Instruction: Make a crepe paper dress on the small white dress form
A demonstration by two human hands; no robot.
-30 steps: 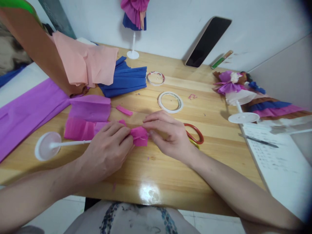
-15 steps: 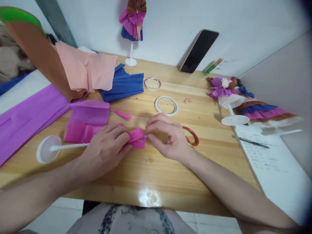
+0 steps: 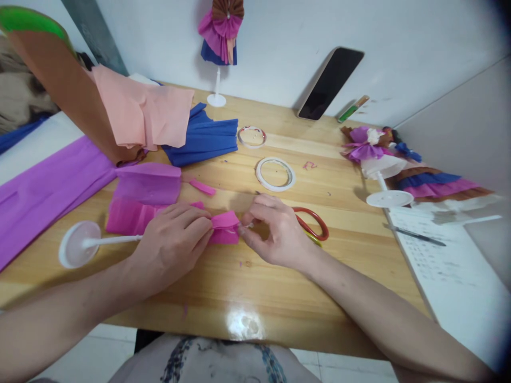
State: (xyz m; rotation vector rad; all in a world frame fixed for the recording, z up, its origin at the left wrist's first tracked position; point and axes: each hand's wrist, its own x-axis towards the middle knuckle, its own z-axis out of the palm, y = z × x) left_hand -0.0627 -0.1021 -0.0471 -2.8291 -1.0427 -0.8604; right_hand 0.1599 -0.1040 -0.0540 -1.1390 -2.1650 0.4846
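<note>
My left hand [image 3: 171,244] is closed over a folded piece of bright pink crepe paper [image 3: 225,229], keeping it near the table. A thin whitish strip runs along the paper's fold toward its right edge. At that edge my right hand [image 3: 271,229] pinches a small pale end between thumb and fingers; it looks like part of the strip. From under my left hand, the white stem of a plastic stand [image 3: 80,244] points left, its round base tipped on its side. Whatever tops the stem is hidden. Purple and pink crepe sheets [image 3: 147,186] lie behind my left hand.
Red-handled scissors [image 3: 315,221] lie partly behind my right hand. Two tape rolls, one white [image 3: 275,174], sit farther back. Blue, peach and brown paper [image 3: 67,96] fills the left. A phone [image 3: 331,82] leans on the wall. Decorated stands, a pen [image 3: 419,235] and a notebook are right.
My right hand has shifted slightly, its fingers still pinched at the pink paper's edge. The folded flap sits a little differently, and more of the scissor handles shows. The view has moved slightly.
</note>
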